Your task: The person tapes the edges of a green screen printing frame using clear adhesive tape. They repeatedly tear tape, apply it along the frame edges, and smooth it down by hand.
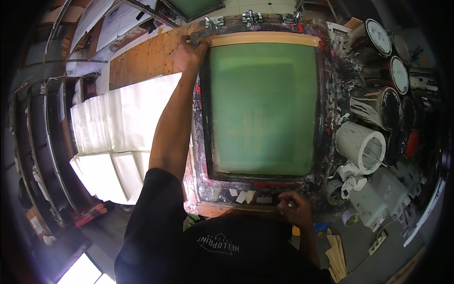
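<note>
A silk-screen printing frame with green mesh (262,113) lies flat before me, its dark border stained with ink. Along its far edge runs a strip of tan tape (265,39). My left hand (188,54) reaches to the far left corner, its fingers closed at the left end of that strip. Below the near right part of the frame is my right hand (294,207), with curled fingers. Whether anything small sits in them is too dark to make out. Small pale scraps (242,196) lie on the frame's near border, left of my right hand.
Hinge clamps (252,19) stand at the far edge. White sheets (127,109) are stacked on the left, beside a wooden board (144,54). Ink-smeared cans (376,106) and a white bucket (357,146) crowd the right. Metal racks (45,151) line the far left.
</note>
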`<state>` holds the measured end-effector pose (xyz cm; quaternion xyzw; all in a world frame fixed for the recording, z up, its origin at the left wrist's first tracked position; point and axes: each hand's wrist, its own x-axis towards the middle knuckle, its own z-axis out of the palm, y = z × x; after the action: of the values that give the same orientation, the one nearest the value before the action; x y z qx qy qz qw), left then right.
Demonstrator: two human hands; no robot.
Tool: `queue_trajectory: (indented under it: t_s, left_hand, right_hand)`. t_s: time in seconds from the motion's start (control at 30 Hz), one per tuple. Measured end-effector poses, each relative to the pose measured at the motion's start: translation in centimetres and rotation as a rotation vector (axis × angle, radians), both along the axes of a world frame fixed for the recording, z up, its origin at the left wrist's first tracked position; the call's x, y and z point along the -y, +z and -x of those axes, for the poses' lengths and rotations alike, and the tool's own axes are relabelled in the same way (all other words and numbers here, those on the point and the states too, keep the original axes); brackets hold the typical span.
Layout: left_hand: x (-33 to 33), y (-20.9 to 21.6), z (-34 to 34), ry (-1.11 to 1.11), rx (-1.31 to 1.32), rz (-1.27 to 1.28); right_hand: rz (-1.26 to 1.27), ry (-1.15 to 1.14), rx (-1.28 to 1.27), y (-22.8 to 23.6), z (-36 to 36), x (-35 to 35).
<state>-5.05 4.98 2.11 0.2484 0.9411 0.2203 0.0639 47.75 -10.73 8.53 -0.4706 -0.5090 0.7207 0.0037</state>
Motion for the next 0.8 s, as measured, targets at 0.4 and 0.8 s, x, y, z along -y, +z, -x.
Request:
queue_trajectory:
  t_s: [0.4,0.8]
  left_hand:
    - [14.1,11.2,-22.1,-0.891,0.221,-0.459]
    - [28.7,19.0,-32.9,-1.088,0.459,-0.666]
  right_hand:
    - [0.391,-0.73,-0.998,6.7,4.0,-1.7]
    - [0.473,-0.595,-1.135,12.2,0.1,9.5]
